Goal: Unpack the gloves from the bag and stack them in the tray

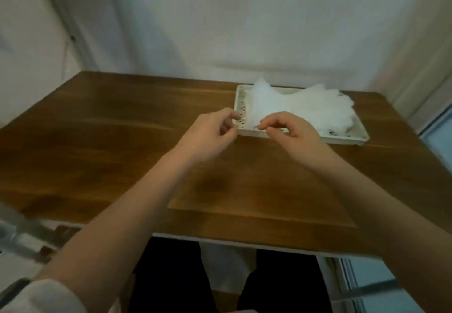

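Observation:
A pile of thin translucent white gloves [305, 109] lies in the cream perforated tray [342, 139] at the table's far right, fingers pointing right, with one corner sticking up at the back left. My right hand [291, 134] is at the tray's near edge, and its thumb and forefinger pinch the near left edge of the top glove. My left hand [210, 131] hovers by the tray's near left corner with its fingers curled. Blur hides whether it holds any of the thin film. No bag is in view.
The tray sits on a brown wooden table [110, 153] against a white wall. The table's near edge [220, 239] runs just above my lap. Blurred metal-looking objects [22, 234] lie low at the left, off the table.

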Available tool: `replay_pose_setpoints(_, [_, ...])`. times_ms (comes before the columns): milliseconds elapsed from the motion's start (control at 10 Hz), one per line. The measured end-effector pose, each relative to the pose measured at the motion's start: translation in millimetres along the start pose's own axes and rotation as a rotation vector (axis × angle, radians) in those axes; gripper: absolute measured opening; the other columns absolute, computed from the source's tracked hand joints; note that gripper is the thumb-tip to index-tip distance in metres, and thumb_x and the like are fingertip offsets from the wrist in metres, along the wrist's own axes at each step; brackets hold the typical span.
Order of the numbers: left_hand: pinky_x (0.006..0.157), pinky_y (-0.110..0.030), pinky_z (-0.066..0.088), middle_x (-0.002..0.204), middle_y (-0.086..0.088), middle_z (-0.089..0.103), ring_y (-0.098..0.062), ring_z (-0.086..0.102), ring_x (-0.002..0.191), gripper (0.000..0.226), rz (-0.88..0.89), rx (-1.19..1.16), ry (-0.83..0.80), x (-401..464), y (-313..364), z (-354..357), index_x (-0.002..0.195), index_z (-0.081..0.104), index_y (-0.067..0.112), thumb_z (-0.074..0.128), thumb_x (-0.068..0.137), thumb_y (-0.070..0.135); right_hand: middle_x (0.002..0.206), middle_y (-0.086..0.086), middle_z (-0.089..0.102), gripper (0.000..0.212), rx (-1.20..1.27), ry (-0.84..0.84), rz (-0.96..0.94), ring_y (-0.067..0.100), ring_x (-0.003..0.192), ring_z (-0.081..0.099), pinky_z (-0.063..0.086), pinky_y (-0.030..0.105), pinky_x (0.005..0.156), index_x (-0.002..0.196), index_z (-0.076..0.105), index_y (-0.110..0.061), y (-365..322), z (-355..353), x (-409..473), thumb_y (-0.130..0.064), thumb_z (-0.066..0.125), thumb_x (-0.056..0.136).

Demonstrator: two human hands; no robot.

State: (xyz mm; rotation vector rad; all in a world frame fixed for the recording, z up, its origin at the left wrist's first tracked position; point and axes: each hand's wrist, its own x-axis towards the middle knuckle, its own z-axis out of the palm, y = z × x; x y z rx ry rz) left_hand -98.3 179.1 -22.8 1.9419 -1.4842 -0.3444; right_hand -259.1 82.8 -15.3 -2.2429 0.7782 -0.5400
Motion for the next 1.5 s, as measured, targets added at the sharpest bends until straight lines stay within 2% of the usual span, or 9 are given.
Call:
replay_pose_setpoints(100, [0.093,-0.027,0.045,0.134,0.004,0.049,-0.01,0.049,0.115,0.047,-0.027,0.069,-0.021,33.8,-4.0,29.4,0.135,0.042,0.027,0.056,0.091,0.031,0.122,-0.005,0.053,0.019,-0.209,0.069,0.046,0.008,0.115,0.047,0.037,0.026,0.103,0.113,0.057,-0.025,43.4,-19.5,-5.3,-0.018,0.048,0.096])
replay_pose_setpoints(200, [0.112,-0.043,0.025,0.156,-0.001,0.015,-0.022,0.021,0.142,0.074,-0.166,0.126,-0.095,63.9,-11.2,44.4,0.146,0.024,0.029,0.063,0.084,0.042,0.143,-0.003,0.042,0.039,-0.439,0.1,0.152,0.013,0.134,0.034,0.025,0.033,0.112,0.136,0.044,-0.024,74.6,-30.3,6.7,-0.016,0.045,0.098])
replay_pose_setpoints(300, [0.111,-0.041,0.025,0.157,-0.004,0.014,-0.025,0.021,0.141,0.078,-0.226,0.114,-0.209,81.0,-15.6,56.6,0.148,0.019,0.027,0.061,0.085,0.044,0.153,-0.004,0.028,0.046,-0.555,0.024,0.222,0.016,0.143,0.017,0.003,0.041,0.117,0.145,0.031,-0.027,96.6,-29.1,19.4,-0.018,0.036,0.101])
replay_pose_setpoints(400, [0.105,-0.037,0.035,0.148,-0.006,0.036,-0.024,0.038,0.131,0.063,-0.182,0.151,-0.166,88.2,-18.8,67.3,0.144,0.034,0.021,0.059,0.088,0.036,0.151,-0.006,0.031,0.038,-0.595,-0.004,0.185,0.016,0.141,0.02,0.005,0.041,0.116,0.137,0.043,-0.027,113.4,-26.4,24.0,-0.026,0.038,0.1])
replay_pose_setpoints(600, [0.099,-0.037,0.043,0.136,-0.001,0.049,-0.023,0.046,0.123,0.039,-0.04,0.146,-0.224,112.1,-3.6,92.7,0.124,0.058,0.021,0.06,0.088,0.036,0.144,-0.002,0.042,0.029,-0.729,0.138,0.253,0.019,0.133,0.036,0.022,0.038,0.112,0.124,0.056,-0.022,146.7,-57.9,23.6,-0.02,0.043,0.098])
replay_pose_setpoints(1000, [0.102,-0.039,0.038,0.131,-0.008,0.052,-0.025,0.04,0.127,0.048,-0.025,0.278,-0.132,195.3,31.2,149.8,0.124,0.06,0.017,0.061,0.085,0.045,0.147,0.002,0.037,0.039,-0.579,0.071,0.272,0.019,0.139,0.026,-0.009,0.036,0.115,0.121,0.059,-0.019,212.8,-124.2,66.0,0.002,0.038,0.096])
replay_pose_setpoints(1100, [0.093,-0.033,0.042,0.127,-0.007,0.054,-0.023,0.047,0.118,0.052,-0.014,0.275,-0.124,198.0,30.1,154.5,0.127,0.057,0.017,0.06,0.085,0.046,0.147,0.003,0.038,0.035,-0.586,0.08,0.233,0.019,0.14,0.025,-0.014,0.033,0.113,0.121,0.06,-0.018,217.2,-129.8,64.5,-0.002,0.038,0.098])
replay_pose_setpoints(1300, [0.097,-0.035,0.041,0.137,-0.006,0.049,-0.024,0.045,0.124,0.054,-0.039,0.25,-0.216,200.1,32.8,153.3,0.134,0.05,0.019,0.059,0.087,0.043,0.143,0.002,0.043,0.032,-0.608,0.131,0.236,0.02,0.135,0.031,0.0,0.037,0.117,0.118,0.063,-0.021,214.8,-128.2,62.7,-0.006,0.045,0.095])
replay_pose_setpoints(1500, [0.11,-0.038,0.028,0.156,0.0,0.018,-0.02,0.023,0.14,0.075,0.003,0.16,-0.147,175.3,32.3,132.9,0.147,0.021,0.024,0.058,0.086,0.046,0.153,0.004,0.028,0.045,-0.703,0.294,0.186,0.021,0.142,0.02,0.006,0.037,0.117,0.139,0.043,-0.02,178.9,-121.9,55.9,-0.031,0.049,0.096])
